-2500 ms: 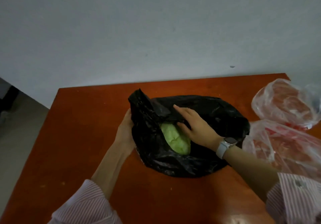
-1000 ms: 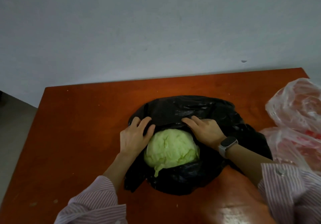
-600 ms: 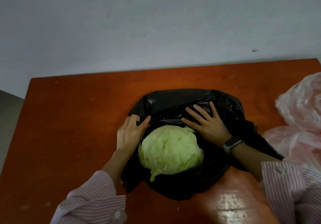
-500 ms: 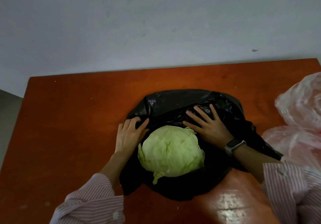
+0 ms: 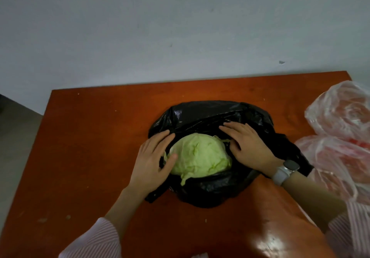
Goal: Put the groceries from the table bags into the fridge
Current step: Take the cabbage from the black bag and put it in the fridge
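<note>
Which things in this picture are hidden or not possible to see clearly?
Head view only:
- Underside of the cabbage: hidden by the black bag and both hands.
- Contents of the clear bags: reddish, blurred by plastic, cut off at the right edge.
- Left hand and right hand: fingertips partly hidden behind the cabbage and the bag.
- The fridge: not in view.
</note>
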The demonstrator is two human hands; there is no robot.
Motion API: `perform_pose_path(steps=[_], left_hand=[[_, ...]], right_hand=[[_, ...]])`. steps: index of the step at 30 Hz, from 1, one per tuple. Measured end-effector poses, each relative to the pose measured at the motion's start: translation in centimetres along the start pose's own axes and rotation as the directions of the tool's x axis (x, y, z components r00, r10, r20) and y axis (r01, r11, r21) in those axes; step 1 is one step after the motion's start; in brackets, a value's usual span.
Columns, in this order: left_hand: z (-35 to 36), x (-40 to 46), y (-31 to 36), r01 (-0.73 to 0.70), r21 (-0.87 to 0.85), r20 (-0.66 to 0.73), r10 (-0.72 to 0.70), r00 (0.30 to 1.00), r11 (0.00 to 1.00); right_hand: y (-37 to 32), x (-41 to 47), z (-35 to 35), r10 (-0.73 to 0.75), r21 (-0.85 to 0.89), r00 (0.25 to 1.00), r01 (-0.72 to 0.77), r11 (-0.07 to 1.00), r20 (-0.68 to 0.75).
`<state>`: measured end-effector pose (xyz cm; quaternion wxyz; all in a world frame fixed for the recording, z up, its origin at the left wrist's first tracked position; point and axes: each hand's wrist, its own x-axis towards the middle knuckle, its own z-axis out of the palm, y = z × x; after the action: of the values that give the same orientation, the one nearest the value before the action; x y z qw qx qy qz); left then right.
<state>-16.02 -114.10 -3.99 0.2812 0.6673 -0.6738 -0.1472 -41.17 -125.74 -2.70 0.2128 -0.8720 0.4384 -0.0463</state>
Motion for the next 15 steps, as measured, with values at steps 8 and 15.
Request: perform_pose_path(steps=[8, 15], left_hand=[[1.1, -7.3, 0.1, -0.079, 0.2, 0.123, 0.055, 0.991, 0.977], [2.6, -11.2, -0.1, -0.108, 0.22, 0.111, 0.085, 0.99, 0.969]], right_hand=[[-1.6, -11.0, 4.7, 0.004, -0.102, 0.986, -0.021, 0.995, -0.167], [0.4, -14.6, 8.8, -0.167, -0.349, 0.966, 0.089, 0.933, -0.199]])
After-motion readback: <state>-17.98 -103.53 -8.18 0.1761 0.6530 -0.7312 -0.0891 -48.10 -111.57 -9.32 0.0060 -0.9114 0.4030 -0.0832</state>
